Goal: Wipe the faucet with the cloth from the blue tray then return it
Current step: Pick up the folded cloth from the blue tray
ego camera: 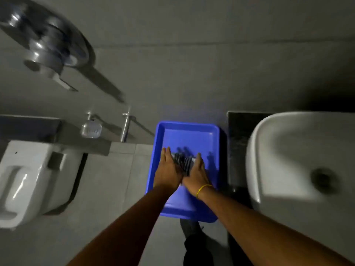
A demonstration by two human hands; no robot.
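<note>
A blue tray [189,131] rests low in the middle of the head view. In it lies a bunched dark-and-white striped cloth [184,161]. My left hand [167,170] presses against the cloth's left side and my right hand [196,172] against its right side. The fingers of both are straight and point away from me, so the cloth is squeezed between the palms. My right wrist wears a yellow band. A large chrome faucet [45,47] juts from the wall at the upper left, blurred.
A white basin [299,158] on a dark counter [238,131] stands right of the tray. A white toilet [28,177] is at the left, with a ledge bearing a soap dispenser [91,129]. A thin chrome tap [125,127] stands beside the tray.
</note>
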